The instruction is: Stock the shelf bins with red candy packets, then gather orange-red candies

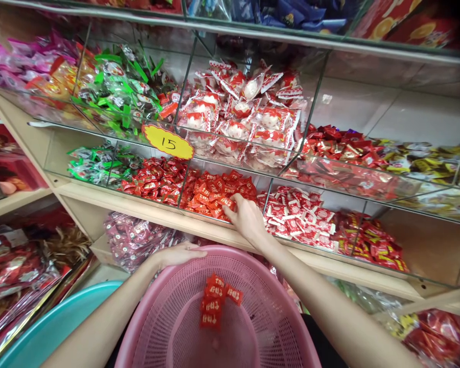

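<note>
Red-orange wrapped sweets [214, 186]: loose stock in a clear-walled compartment of the lower shelf tier, white lettering on wrappers, too small to read surely. Right hand [248, 217]: at the compartment's front edge, fingers bent together against the nearest packets; whether one is pinched cannot be told. Left hand [181, 254]: closed over the far rim of a pink basket [145, 312], perforated, directly below the shelf. Basket contents: a small cluster of the same red-orange packets, white-lettered, lying towards the far side. Adjoining, left: darker red packets [163, 179]. Adjoining, right: red-and-white packets [297, 214], print illegible; beyond these, red-and-yellow packets [381, 245]. Tier above: large clear packets with red and white [239, 125]; left of them, green-and-clear packets [122, 87]. Price tag [168, 142]: yellow, scalloped, red-edged, handwritten "15". Lower left: teal basin [61, 322], partly in view.
</note>
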Motion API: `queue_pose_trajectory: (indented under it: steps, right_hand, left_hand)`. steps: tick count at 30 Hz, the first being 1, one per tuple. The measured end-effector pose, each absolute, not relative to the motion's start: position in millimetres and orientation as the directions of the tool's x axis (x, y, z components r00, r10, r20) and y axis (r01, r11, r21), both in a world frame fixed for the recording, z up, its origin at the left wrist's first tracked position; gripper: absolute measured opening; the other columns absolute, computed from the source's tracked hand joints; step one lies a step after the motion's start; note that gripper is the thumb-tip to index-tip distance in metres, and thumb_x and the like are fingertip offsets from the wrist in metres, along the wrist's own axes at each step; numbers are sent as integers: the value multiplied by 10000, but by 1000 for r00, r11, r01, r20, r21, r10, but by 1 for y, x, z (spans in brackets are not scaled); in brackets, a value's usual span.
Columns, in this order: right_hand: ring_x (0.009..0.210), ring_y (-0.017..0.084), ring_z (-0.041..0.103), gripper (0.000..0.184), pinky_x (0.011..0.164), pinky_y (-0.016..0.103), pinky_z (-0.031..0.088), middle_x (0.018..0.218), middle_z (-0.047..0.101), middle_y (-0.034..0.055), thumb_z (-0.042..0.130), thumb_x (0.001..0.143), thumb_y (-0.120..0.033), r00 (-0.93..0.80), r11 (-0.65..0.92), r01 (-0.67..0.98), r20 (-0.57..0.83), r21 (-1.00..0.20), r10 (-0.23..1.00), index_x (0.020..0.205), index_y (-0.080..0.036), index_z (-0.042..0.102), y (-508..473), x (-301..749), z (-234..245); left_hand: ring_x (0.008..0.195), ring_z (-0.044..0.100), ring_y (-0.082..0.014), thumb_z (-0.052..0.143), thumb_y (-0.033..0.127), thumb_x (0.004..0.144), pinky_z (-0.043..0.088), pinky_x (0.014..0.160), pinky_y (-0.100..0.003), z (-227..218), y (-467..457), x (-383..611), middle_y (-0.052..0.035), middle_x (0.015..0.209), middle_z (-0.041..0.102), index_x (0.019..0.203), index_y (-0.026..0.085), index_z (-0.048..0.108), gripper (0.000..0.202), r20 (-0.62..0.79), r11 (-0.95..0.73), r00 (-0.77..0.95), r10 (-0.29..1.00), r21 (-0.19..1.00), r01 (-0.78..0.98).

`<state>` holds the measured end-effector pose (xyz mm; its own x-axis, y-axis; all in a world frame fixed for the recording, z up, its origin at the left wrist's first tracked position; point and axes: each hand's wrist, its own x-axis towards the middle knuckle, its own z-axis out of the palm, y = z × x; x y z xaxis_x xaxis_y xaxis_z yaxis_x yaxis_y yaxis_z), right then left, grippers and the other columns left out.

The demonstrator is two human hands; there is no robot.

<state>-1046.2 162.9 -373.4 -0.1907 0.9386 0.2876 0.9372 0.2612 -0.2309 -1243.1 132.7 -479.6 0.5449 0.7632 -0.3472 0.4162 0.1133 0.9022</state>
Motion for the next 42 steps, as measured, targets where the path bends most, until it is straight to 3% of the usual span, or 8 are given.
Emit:
queue_pose_trajectory:
  steps: [4,8,13,17,30,42]
  right_hand:
    - [622,130,559,339,592,214,362,673,606,2,380,855,-428,-293,418,822,342,-387,893,1055,-183,504,130,-1039,-372]
    - [587,117,541,279,547,205,344,690,606,-6,396,852,-397,-446,491,752,209,-439,870,1001,-208,538,85,-1016,-399]
    - [687,164,598,202,562,225,348,747,637,35,457,811,-354,-429,384,885,-141,-263,892,822,-194,580,56,-980,-464]
    - [796,232,619,178,619,266,394,830,653,88,483,783,-303,-396,381,918,-279,-110,875,830,-173,596,47,-974,-496]
    - [768,262,640,235,620,324,479,856,664,117,422,806,-186,-408,428,904,-275,14,870,956,-126,593,49,-1007,-505]
    - [753,247,647,261,590,297,490,902,656,116,409,795,-109,-407,433,901,-299,22,863,1005,-130,562,48,-1009,-507]
  left_hand:
    - [856,590,-193,520,560,714,430,752,-260,-476,132,-1242,-45,977,659,993,160,638,502,-379,171,545,748,903,394]
    - [872,589,-198,534,548,710,434,755,-261,-480,134,-1242,-44,988,657,1011,166,635,497,-383,173,521,763,897,407]
    - [902,574,-189,519,543,726,412,799,-256,-484,136,-1241,-27,998,654,997,173,644,475,-371,134,523,768,891,435]
    - [895,576,-186,509,549,732,408,801,-255,-484,136,-1241,-25,1001,652,995,172,642,479,-375,129,517,770,884,449]
    - [871,576,-177,487,564,734,413,759,-238,-490,137,-1245,-14,976,657,974,177,639,480,-345,82,542,766,890,449]
    - [862,575,-182,496,561,729,421,736,-238,-487,136,-1243,-21,981,655,990,171,638,491,-351,92,540,765,890,447]
